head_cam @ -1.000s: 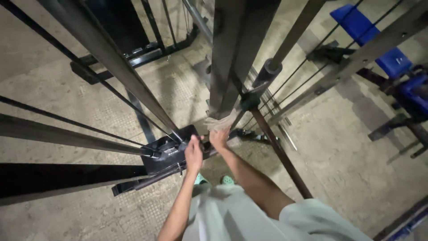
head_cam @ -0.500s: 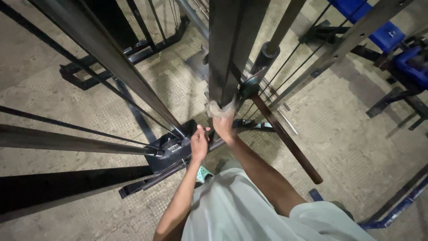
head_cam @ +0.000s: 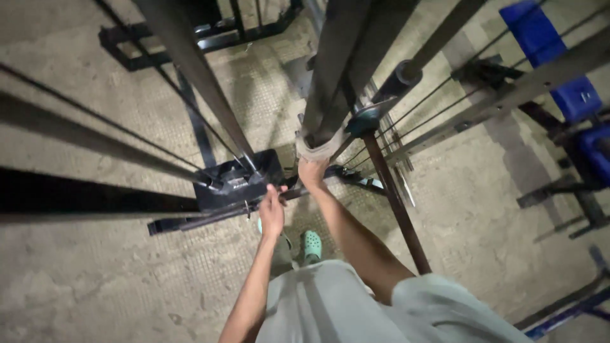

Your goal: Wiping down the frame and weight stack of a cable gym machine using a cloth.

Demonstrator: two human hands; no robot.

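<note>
Small pale label (head_cam: 236, 184) on the black weight stack's top, lettering too small to tell

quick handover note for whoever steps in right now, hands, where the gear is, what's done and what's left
Left hand: closed around the thin dark bar that runs low beside the black base block.
Right hand: pressing a pale cloth against the foot of the dark upright post.
Nearby: a rusty-brown bar slants down to the right; blue padded benches stand at far right; the person's green clogs are on the concrete floor.
Done: both hands are in place.
Left: cannot tell how far the wiping has got.
</note>
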